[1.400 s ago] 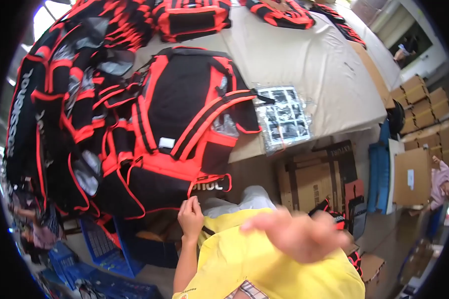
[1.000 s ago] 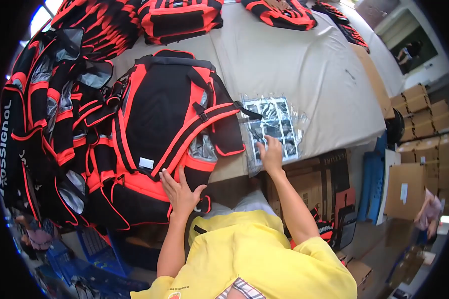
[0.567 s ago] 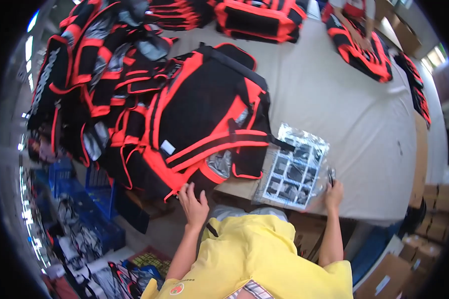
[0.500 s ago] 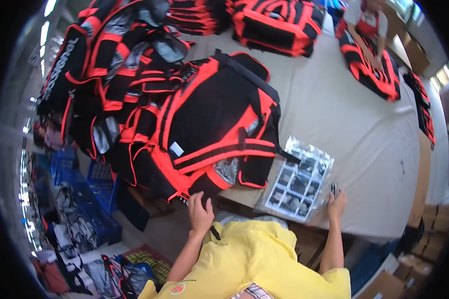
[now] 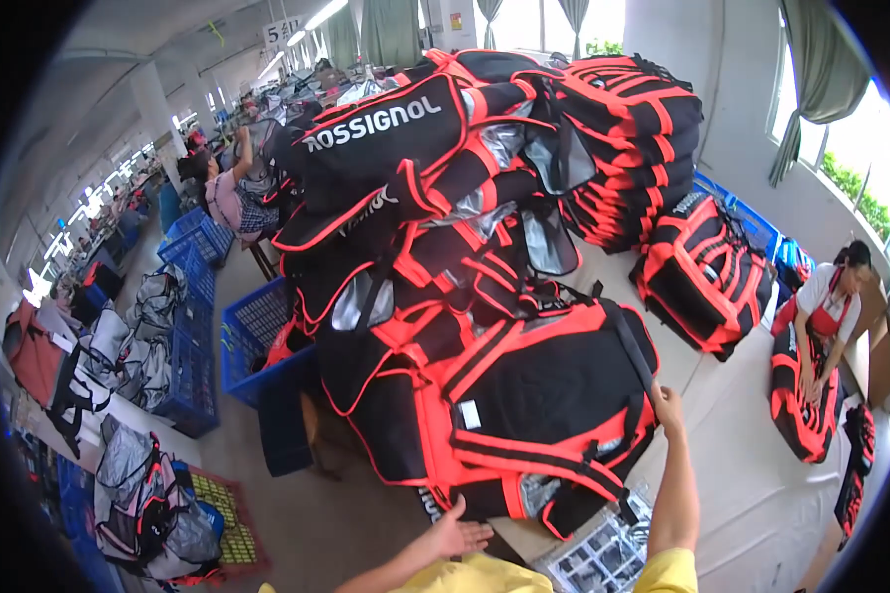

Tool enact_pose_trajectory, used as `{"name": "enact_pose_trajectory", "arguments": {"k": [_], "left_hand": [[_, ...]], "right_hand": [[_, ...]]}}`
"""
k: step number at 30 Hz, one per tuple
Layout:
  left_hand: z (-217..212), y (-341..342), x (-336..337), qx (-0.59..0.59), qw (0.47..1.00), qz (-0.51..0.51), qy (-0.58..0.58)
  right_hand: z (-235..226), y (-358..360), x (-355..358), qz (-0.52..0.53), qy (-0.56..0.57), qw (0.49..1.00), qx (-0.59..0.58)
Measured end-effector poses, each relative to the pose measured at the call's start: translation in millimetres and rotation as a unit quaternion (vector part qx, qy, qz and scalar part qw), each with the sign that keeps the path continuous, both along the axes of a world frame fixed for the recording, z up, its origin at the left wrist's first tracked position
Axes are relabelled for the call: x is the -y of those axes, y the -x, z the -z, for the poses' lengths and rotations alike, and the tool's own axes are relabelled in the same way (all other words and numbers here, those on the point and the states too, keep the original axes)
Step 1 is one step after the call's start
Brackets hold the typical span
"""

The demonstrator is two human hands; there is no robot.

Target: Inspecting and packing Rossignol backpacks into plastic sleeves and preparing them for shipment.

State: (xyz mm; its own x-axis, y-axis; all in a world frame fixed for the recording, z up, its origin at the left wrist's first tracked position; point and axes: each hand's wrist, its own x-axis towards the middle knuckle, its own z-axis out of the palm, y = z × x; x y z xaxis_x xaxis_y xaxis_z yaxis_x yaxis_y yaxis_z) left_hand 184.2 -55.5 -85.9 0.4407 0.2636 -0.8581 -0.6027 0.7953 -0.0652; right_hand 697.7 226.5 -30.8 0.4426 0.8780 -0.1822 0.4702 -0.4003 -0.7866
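Note:
A large black and orange-red backpack [image 5: 554, 381] lies flat on the table in front of me, its straps and a white label uppermost. My left hand [image 5: 462, 534] is at its near edge, palm turned in and fingers stretched out, holding nothing. At the backpack's right edge, beside a dark strap [image 5: 627, 341], is my right hand [image 5: 667, 407] with curled fingers; what they hold, if anything, is too small to make out. Below the backpack, between my arms, lies a clear plastic bag [image 5: 603, 553] with a grid of small dark pieces, partly covered by the backpack.
Similar backpacks [image 5: 386, 128] are heaped along the table's far left, with a stack [image 5: 633, 148] behind. Another [image 5: 707, 272] sits farther right. A co-worker [image 5: 821, 306] handles a backpack at the right. Blue crates [image 5: 252, 341] and piled bags [image 5: 153, 504] stand left of the table.
The view has tilted up and swung left. My right hand has moved from beside the plastic bag, where it held a small dark item, to the backpack's right edge. My left hand has opened out.

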Motion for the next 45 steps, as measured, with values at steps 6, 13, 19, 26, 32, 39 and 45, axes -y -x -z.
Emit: {"name": "enact_pose_trajectory", "arguments": {"k": [6, 13, 19, 26, 32, 39, 45], "left_hand": [[7, 12, -4, 0.098, 0.991, 0.022, -0.083], [4, 34, 6, 0.132, 0.986, 0.046, -0.089], [-91, 9, 55, 0.086, 0.968, 0.078, -0.223], [-199, -111, 20, 0.187, 0.853, 0.092, -0.479], [-329, -195, -25, -0.013, 0.662, 0.060, -0.747], [-415, -238, -47, 0.055, 0.639, 0.035, -0.766], [-494, -158, -88, -0.022, 0.587, 0.228, -0.776]], "right_hand": [[-43, 21, -33, -0.059, 0.103, 0.990, 0.078], [-253, 133, 120, -0.154, -0.040, 0.960, 0.231], [-343, 122, 343, 0.022, -0.165, 0.961, 0.221], [-362, 88, 506, 0.245, -0.302, 0.891, 0.233], [-404, 105, 544, 0.374, -0.313, 0.819, 0.302], [-413, 116, 575, 0.471, -0.298, 0.759, 0.338], [-360, 120, 578, 0.418, -0.311, 0.737, 0.430]]}}
